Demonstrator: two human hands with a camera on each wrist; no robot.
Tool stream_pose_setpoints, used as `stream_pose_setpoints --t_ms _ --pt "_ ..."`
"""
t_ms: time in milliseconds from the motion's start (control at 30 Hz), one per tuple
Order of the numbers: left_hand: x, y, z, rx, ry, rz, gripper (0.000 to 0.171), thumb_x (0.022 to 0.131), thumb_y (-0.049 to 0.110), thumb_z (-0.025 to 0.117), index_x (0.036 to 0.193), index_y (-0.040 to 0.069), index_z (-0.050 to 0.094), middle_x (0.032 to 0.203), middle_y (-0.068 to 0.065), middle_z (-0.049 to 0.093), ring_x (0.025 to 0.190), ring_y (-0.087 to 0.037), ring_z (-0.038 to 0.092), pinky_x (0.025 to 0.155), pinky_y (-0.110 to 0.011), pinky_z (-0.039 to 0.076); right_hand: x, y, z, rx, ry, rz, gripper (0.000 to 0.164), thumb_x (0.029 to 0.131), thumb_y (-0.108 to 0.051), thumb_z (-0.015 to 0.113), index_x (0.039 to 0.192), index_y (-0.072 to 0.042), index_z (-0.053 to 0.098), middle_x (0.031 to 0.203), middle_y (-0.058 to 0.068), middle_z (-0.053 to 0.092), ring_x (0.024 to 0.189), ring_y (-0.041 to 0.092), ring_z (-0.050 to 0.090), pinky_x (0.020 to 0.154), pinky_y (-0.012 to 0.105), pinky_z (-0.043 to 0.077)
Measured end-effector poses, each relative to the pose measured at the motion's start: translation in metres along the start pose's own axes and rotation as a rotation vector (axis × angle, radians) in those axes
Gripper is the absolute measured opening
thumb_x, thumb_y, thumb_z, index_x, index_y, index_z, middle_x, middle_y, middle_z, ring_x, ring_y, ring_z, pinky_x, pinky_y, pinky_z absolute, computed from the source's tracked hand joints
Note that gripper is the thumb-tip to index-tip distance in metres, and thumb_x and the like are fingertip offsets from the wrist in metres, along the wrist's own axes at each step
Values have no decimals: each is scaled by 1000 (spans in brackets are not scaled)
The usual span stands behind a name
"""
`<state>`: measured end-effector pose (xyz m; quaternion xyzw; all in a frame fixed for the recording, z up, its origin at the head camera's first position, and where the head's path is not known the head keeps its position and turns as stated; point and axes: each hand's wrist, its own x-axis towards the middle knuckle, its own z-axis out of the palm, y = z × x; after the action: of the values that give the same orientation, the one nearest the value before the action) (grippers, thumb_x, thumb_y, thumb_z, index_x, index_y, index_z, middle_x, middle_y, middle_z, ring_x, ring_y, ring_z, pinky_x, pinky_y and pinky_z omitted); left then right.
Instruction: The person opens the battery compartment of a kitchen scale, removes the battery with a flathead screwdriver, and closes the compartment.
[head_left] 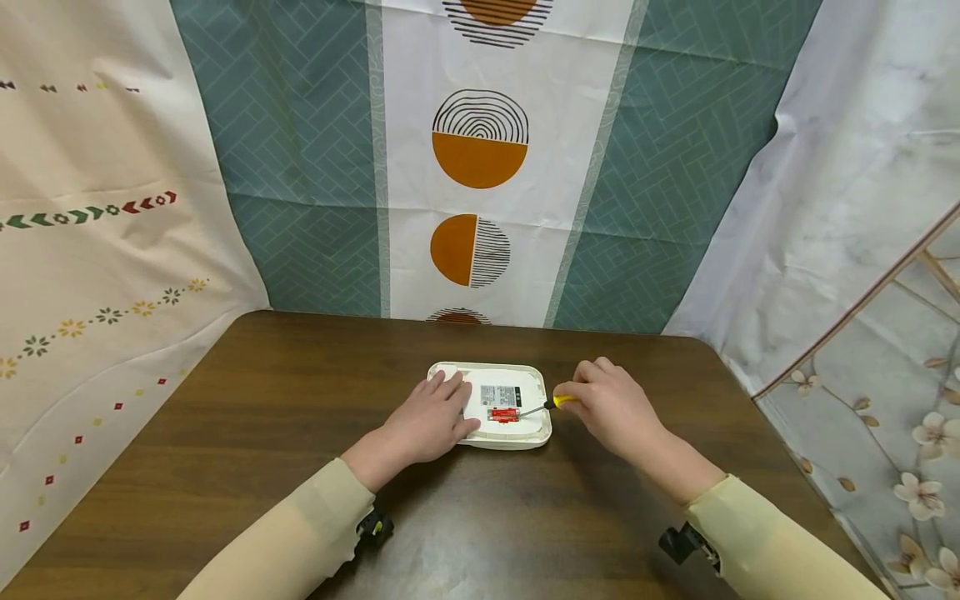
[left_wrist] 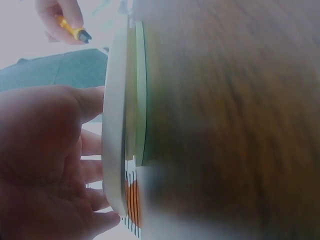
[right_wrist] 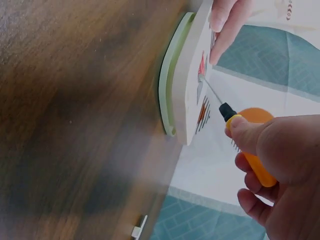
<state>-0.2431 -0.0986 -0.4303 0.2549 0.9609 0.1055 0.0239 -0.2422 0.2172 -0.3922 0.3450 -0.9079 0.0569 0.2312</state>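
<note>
Yellow screwdriver grasped by right hand, right of frame centre, tip at the red insert's right end, likely prying; left hand, uncurled, rests on white device mid-frame, probably steadying it.

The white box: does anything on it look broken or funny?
I see no damage or spill. The white box just has what look like red batteries showing uncovered, odd because batteries usually sit under a lid. The tip of a screwdriver is close by them.
</note>
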Motion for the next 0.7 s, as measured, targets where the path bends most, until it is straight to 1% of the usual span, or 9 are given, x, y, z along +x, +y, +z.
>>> stream_pose_setpoints --t_ms 367,533,700 --pt "-1 0 1 -11 3 -2 68 115 45 59 166 2 47 175 -20 37 164 -46 26 132 -60 24 4 -11 -3 -101 9 -88 27 81 -7 99 101 -18 86 88 1 57 83 24 50 70 37 48" --pt "-2 0 0 -13 5 1 68 115 45 59 166 1 47 175 -21 37 164 -46 26 132 -60 24 8 -16 -5 -148 25 -135 27 79 -7 101 97 -19 84 87 2 54 82 24 49 70 36 45" --pt "-1 0 0 -3 6 6 69 115 46 59 166 1 47 175 -21 36 164 -46 26 132 -60 24 13 -22 -7 -179 26 -156 26 78 -5 99 91 -17 81 86 2 53 82 26 48 70 36 43"
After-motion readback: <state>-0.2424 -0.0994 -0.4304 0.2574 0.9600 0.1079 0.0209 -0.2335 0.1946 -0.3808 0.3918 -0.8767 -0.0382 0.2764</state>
